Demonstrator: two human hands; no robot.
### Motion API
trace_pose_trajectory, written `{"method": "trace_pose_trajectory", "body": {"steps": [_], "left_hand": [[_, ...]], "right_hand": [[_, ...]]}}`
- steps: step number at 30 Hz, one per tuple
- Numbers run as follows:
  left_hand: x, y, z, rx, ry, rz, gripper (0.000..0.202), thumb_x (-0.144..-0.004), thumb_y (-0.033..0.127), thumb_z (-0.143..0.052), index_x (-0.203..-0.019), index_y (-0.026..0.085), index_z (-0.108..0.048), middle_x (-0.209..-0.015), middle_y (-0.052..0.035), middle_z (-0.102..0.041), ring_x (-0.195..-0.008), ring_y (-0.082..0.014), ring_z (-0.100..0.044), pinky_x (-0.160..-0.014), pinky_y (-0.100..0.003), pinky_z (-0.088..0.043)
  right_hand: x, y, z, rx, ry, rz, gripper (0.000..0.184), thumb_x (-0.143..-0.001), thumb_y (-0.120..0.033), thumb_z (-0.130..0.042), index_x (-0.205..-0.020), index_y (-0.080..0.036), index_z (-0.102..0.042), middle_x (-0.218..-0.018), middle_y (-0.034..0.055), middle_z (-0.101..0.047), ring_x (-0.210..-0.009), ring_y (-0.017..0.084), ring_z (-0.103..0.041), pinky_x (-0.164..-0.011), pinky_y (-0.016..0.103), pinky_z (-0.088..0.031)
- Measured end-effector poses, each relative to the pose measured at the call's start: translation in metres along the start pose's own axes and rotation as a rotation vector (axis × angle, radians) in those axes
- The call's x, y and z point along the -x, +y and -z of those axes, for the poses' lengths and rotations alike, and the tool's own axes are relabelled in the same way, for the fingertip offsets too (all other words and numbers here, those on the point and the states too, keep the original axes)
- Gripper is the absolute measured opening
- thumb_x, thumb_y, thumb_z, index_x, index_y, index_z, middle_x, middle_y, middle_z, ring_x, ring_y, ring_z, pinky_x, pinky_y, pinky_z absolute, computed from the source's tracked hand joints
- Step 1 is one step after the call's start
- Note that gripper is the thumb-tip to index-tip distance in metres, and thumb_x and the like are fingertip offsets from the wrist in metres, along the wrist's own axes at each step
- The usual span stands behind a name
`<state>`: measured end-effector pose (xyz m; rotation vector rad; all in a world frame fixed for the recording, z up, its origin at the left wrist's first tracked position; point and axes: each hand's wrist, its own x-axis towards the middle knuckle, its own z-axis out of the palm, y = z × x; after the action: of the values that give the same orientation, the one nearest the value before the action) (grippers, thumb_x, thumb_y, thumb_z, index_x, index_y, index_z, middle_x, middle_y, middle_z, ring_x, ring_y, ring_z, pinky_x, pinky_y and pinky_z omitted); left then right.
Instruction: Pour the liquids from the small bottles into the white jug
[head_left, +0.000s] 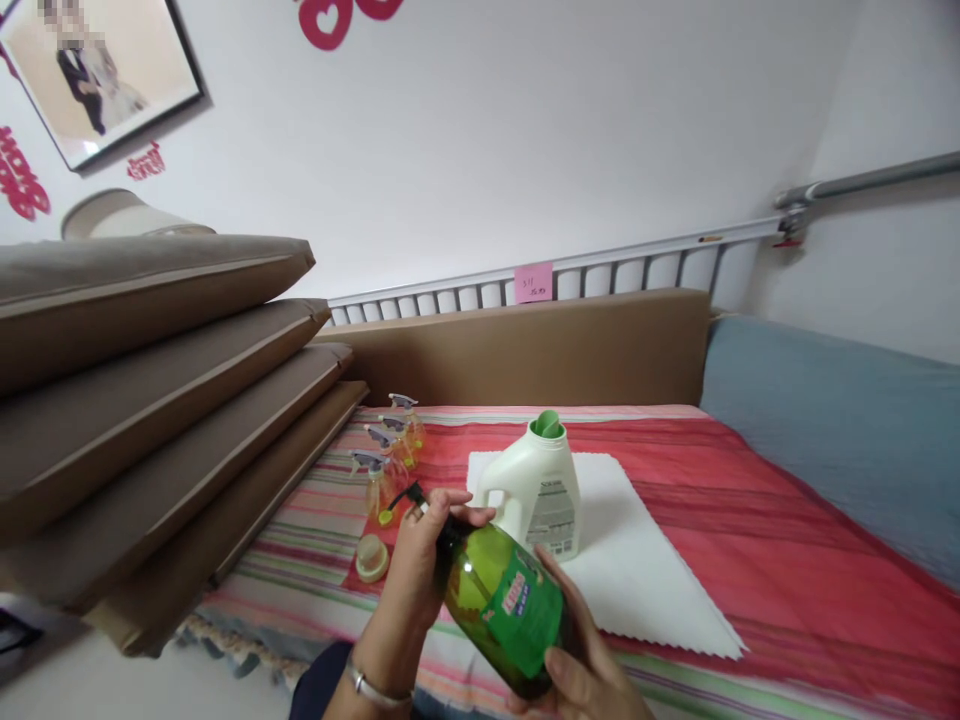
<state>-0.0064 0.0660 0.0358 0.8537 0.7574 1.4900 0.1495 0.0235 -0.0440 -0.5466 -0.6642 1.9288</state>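
Observation:
A green pump bottle (504, 606) with a black pump top is tilted in front of me, held in both hands. My left hand (431, 545) wraps its neck just below the pump. Around the lower body and base closes my right hand (581, 655). Behind it a pale detergent jug (541, 490) with a green pouring spout stands upright on a white scallop-edged sheet (645, 570). Left of my left hand lies a pale round cap (371, 558). Several small spray bottles (379, 485) with grey trigger heads stand in a row beyond it.
Stacked brown cushions (172, 420) rise on the left. A striped red cloth (675, 490) covers the surface. At the back are a long brown cushion (517, 350) and a white radiator (450, 298) bearing a pink note (533, 283). A blue-grey covered block (840, 420) bounds the right.

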Motion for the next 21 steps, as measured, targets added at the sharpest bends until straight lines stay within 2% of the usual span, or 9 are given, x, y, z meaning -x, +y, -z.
{"method": "trace_pose_trajectory", "body": {"steps": [3, 5, 8, 10, 12, 14, 16, 18, 21], "left_hand": [[0.002, 0.002, 0.0, -0.017, -0.088, 0.005, 0.035, -0.075, 0.048, -0.061, -0.083, 0.014, -0.066, -0.071, -0.0091, -0.073, -0.076, -0.0254, -0.069, -0.071, -0.035, -0.05], [0.002, 0.003, 0.001, -0.014, -0.096, 0.002, 0.034, -0.076, 0.048, -0.06, -0.083, 0.015, -0.066, -0.071, -0.0087, -0.074, -0.079, -0.026, -0.068, -0.072, -0.035, -0.05], [0.002, 0.003, 0.003, -0.017, -0.006, -0.007, 0.033, -0.072, 0.047, -0.065, -0.08, 0.015, -0.065, -0.067, -0.0068, -0.073, -0.081, -0.0264, -0.069, -0.074, -0.036, -0.049], [0.002, 0.003, 0.005, -0.028, 0.041, -0.018, 0.034, -0.07, 0.047, -0.067, -0.08, 0.015, -0.064, -0.067, -0.0068, -0.073, -0.08, -0.0258, -0.069, -0.075, -0.035, -0.049], [0.003, 0.004, 0.006, -0.049, 0.025, -0.029, 0.035, -0.072, 0.047, -0.065, -0.082, 0.014, -0.065, -0.07, -0.0079, -0.073, -0.078, -0.0249, -0.069, -0.073, -0.034, -0.049], [0.004, 0.006, 0.008, -0.066, -0.035, -0.031, 0.033, -0.075, 0.046, -0.063, -0.084, 0.014, -0.065, -0.073, -0.0085, -0.074, -0.078, -0.0244, -0.068, -0.071, -0.033, -0.049], [0.004, 0.007, 0.008, -0.063, -0.068, -0.033, 0.032, -0.076, 0.046, -0.062, -0.085, 0.015, -0.065, -0.074, -0.0081, -0.074, -0.079, -0.0244, -0.068, -0.07, -0.032, -0.049], [0.005, 0.008, 0.009, -0.067, -0.047, -0.023, 0.032, -0.074, 0.046, -0.063, -0.084, 0.015, -0.064, -0.071, -0.0078, -0.073, -0.078, -0.0244, -0.068, -0.069, -0.032, -0.049], [0.005, 0.008, 0.01, -0.106, 0.02, -0.004, 0.036, -0.073, 0.048, -0.063, -0.085, 0.015, -0.064, -0.07, -0.0087, -0.073, -0.072, -0.0234, -0.068, -0.064, -0.03, -0.048]], "right_hand": [[-0.002, -0.001, 0.0, -0.137, -0.221, -0.371, 0.083, -0.069, -0.07, -0.055, -0.125, -0.009, -0.051, -0.094, 0.0202, -0.07, -0.062, 0.019, -0.068, -0.052, 0.022, -0.051], [-0.003, 0.0, -0.003, -0.206, -0.273, -0.486, 0.093, -0.07, -0.08, -0.038, -0.122, -0.003, -0.052, -0.087, 0.0222, -0.071, -0.059, 0.019, -0.068, -0.052, 0.021, -0.051], [-0.001, 0.007, -0.009, -0.187, -0.111, -0.219, 0.089, -0.067, -0.075, -0.051, -0.137, -0.024, -0.032, -0.105, 0.0134, -0.069, -0.077, 0.026, -0.069, -0.053, 0.028, -0.053], [0.002, 0.012, -0.012, -0.103, -0.007, 0.009, 0.101, -0.062, -0.057, -0.073, -0.14, -0.04, -0.012, -0.115, 0.0067, -0.065, -0.084, 0.027, -0.067, -0.053, 0.03, -0.053], [0.003, 0.014, -0.012, -0.056, -0.045, -0.004, 0.101, -0.061, -0.046, -0.079, -0.14, -0.034, -0.017, -0.104, 0.0083, -0.069, -0.069, 0.02, -0.067, -0.048, 0.022, -0.049], [0.0, 0.014, -0.01, -0.086, -0.182, -0.244, 0.082, -0.07, -0.06, -0.064, -0.132, -0.014, -0.04, -0.082, 0.0142, -0.072, -0.047, 0.011, -0.06, -0.041, 0.015, -0.042], [-0.002, 0.014, -0.009, -0.145, -0.253, -0.403, 0.084, -0.072, -0.074, -0.045, -0.121, -0.006, -0.052, -0.079, 0.0172, -0.071, -0.042, 0.01, -0.057, -0.04, 0.016, -0.042], [-0.002, 0.014, -0.01, -0.125, -0.18, -0.274, 0.084, -0.067, -0.073, -0.054, -0.129, -0.016, -0.044, -0.096, 0.014, -0.07, -0.055, 0.016, -0.064, -0.048, 0.024, -0.05], [0.001, 0.016, -0.011, 0.006, -0.023, 0.049, 0.106, -0.056, -0.046, -0.081, -0.14, -0.037, -0.017, -0.12, 0.0066, -0.061, -0.068, 0.02, -0.066, -0.055, 0.031, -0.054]]}}
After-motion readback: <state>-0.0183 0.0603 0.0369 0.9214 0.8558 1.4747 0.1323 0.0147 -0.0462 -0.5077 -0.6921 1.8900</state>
